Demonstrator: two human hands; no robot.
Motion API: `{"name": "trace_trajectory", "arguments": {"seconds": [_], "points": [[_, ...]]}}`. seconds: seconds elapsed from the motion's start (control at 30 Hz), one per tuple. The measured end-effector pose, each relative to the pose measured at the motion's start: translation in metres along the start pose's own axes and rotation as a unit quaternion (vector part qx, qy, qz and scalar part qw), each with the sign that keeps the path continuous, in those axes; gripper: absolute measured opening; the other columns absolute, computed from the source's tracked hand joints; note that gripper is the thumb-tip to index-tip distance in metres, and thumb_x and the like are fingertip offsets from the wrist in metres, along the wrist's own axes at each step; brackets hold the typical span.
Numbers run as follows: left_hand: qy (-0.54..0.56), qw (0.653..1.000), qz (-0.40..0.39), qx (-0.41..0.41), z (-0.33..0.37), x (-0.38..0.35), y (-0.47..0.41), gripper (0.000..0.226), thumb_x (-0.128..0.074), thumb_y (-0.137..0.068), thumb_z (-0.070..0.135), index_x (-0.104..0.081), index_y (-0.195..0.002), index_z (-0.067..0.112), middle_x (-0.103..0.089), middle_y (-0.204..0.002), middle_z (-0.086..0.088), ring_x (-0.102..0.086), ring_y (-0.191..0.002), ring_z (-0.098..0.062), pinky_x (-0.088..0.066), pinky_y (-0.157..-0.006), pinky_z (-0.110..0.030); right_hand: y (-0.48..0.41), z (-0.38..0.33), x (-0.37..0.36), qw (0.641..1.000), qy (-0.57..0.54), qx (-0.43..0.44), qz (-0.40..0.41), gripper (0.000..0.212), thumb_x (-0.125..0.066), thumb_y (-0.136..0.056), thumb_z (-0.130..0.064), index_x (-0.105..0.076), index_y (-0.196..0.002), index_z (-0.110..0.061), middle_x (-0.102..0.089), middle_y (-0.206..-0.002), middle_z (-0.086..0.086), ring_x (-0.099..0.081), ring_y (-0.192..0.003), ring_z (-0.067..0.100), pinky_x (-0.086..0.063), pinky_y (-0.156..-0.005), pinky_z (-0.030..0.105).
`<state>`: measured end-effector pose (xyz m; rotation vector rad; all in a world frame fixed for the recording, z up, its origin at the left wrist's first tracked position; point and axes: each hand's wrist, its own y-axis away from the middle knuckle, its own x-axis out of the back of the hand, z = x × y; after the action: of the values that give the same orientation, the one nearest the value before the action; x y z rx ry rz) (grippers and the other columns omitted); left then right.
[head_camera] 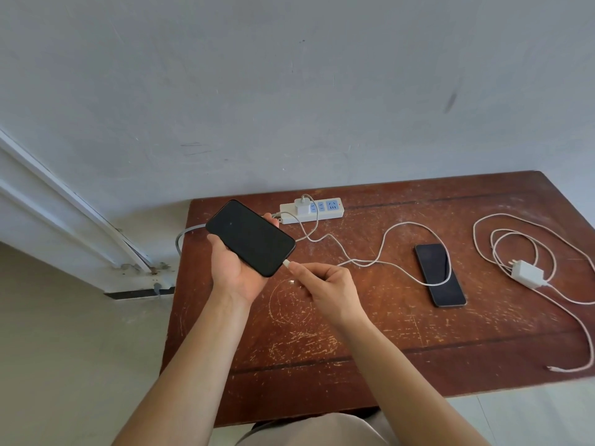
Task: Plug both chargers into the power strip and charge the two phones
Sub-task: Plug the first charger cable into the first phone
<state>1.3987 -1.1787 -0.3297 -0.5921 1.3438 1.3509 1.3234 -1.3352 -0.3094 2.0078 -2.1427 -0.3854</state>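
Observation:
My left hand (233, 267) holds a black phone (250, 237) above the table's left part, screen up and dark. My right hand (322, 286) pinches the white cable plug (286, 263) at the phone's bottom edge. That cable (383, 246) runs across a second black phone (439, 274), which lies flat on the table, and back to a white charger (302, 205) plugged into the white power strip (311, 210) by the wall. A second white charger (528, 273) lies unplugged at the right, among its coiled cable (512, 235).
The worn brown wooden table (370, 342) stands against a grey wall. The strip's grey cord (180, 239) drops off the table's left edge toward the floor. A white door frame (64, 201) is at the left. The second cable's loose end (552, 368) lies near the table's front right edge.

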Motion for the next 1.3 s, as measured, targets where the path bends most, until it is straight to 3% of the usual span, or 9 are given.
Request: {"name": "trace_trajectory", "arguments": {"seconds": [0.33, 0.5, 0.6, 0.67, 0.77, 0.9, 1.0, 1.1, 1.3], "points": [[-0.082, 0.997, -0.003, -0.005, 0.004, 0.008, -0.006, 0.064, -0.045, -0.093, 0.069, -0.072, -0.123, 0.019, -0.069, -0.126, -0.013, -0.066, -0.117, -0.031, -0.054, -0.092, -0.054, 0.001, 0.008, -0.003, 0.999, -0.022, -0.040, -0.015, 0.027, -0.076, -0.087, -0.043, -0.081, -0.074, -0.020, -0.062, -0.061, 0.000, -0.052, -0.057, 0.009, -0.048, -0.058, 0.018], [-0.141, 0.990, 0.000, 0.017, 0.006, 0.006, -0.005, 0.067, -0.040, -0.092, 0.072, -0.069, -0.127, 0.022, -0.066, -0.134, -0.015, -0.060, -0.126, -0.034, -0.044, -0.107, -0.060, 0.000, 0.008, 0.001, 0.997, -0.002, -0.067, -0.039, 0.023, -0.067, -0.094, -0.044, -0.082, -0.089, -0.028, -0.065, -0.068, -0.002, -0.056, -0.062, 0.007, -0.050, -0.063, 0.016], [-0.176, 0.984, 0.013, 0.028, 0.007, 0.004, -0.003, 0.071, -0.037, -0.092, 0.075, -0.069, -0.127, 0.023, -0.066, -0.134, -0.014, -0.058, -0.128, -0.033, -0.039, -0.111, -0.059, -0.002, 0.008, 0.002, 0.997, -0.026, -0.078, -0.014, 0.033, -0.062, -0.097, -0.044, -0.082, -0.086, -0.020, -0.071, -0.076, -0.002, -0.061, -0.067, 0.008, -0.052, -0.065, 0.022], [-0.198, 0.980, 0.016, 0.027, 0.007, 0.001, -0.002, 0.070, -0.034, -0.093, 0.073, -0.073, -0.122, 0.022, -0.069, -0.128, -0.014, -0.063, -0.121, -0.031, -0.045, -0.107, -0.056, -0.003, 0.008, 0.002, 0.996, -0.029, -0.084, -0.018, 0.037, -0.060, -0.098, -0.045, -0.081, -0.083, -0.019, -0.072, -0.077, 0.000, -0.061, -0.068, 0.011, -0.052, -0.064, 0.023], [-0.243, 0.969, 0.033, 0.007, 0.007, -0.001, -0.001, 0.067, -0.030, -0.096, 0.068, -0.079, -0.109, 0.024, -0.075, -0.118, -0.010, -0.072, -0.105, -0.028, -0.061, -0.084, -0.046, -0.003, 0.010, 0.001, 0.995, -0.039, -0.084, -0.031, 0.034, -0.059, -0.099, -0.042, -0.082, -0.086, -0.021, -0.074, -0.082, 0.003, -0.062, -0.072, 0.013, -0.052, -0.064, 0.023], [-0.269, 0.962, 0.050, -0.001, 0.008, -0.005, -0.001, 0.064, -0.031, -0.098, 0.065, -0.071, -0.123, 0.022, -0.072, -0.125, -0.010, -0.072, -0.108, -0.028, -0.062, -0.076, -0.042, -0.002, 0.014, 0.001, 0.995, -0.036, -0.091, -0.030, 0.030, -0.060, -0.099, -0.041, -0.082, -0.091, -0.022, -0.078, -0.087, 0.002, -0.067, -0.074, 0.009, -0.052, -0.063, 0.019], [-0.277, 0.959, 0.050, 0.001, 0.008, -0.006, 0.001, 0.065, -0.032, -0.097, 0.066, -0.062, -0.135, 0.022, -0.068, -0.132, -0.010, -0.068, -0.116, -0.030, -0.059, -0.089, -0.048, -0.001, 0.017, 0.001, 0.994, -0.036, -0.092, -0.034, 0.029, -0.060, -0.099, -0.042, -0.082, -0.092, -0.024, -0.078, -0.089, 0.001, -0.068, -0.074, 0.007, -0.052, -0.064, 0.016], [-0.274, 0.960, 0.058, 0.003, 0.007, -0.006, 0.001, 0.068, -0.033, -0.095, 0.069, -0.060, -0.137, 0.022, -0.063, -0.137, -0.013, -0.061, -0.125, -0.034, -0.044, -0.108, -0.057, -0.001, 0.019, 0.003, 0.994, -0.039, -0.093, -0.036, 0.025, -0.061, -0.098, -0.041, -0.082, -0.093, -0.028, -0.077, -0.088, -0.001, -0.068, -0.075, 0.006, -0.052, -0.066, 0.017], [-0.281, 0.957, 0.067, 0.009, 0.005, -0.003, -0.001, 0.070, -0.030, -0.095, 0.069, -0.056, -0.141, 0.023, -0.059, -0.142, -0.015, -0.057, -0.129, -0.037, -0.037, -0.113, -0.061, -0.002, 0.022, 0.007, 0.995, -0.036, -0.088, -0.038, 0.022, -0.062, -0.098, -0.040, -0.081, -0.098, -0.029, -0.078, -0.092, 0.001, -0.068, -0.077, 0.008, -0.051, -0.068, 0.021]]}}
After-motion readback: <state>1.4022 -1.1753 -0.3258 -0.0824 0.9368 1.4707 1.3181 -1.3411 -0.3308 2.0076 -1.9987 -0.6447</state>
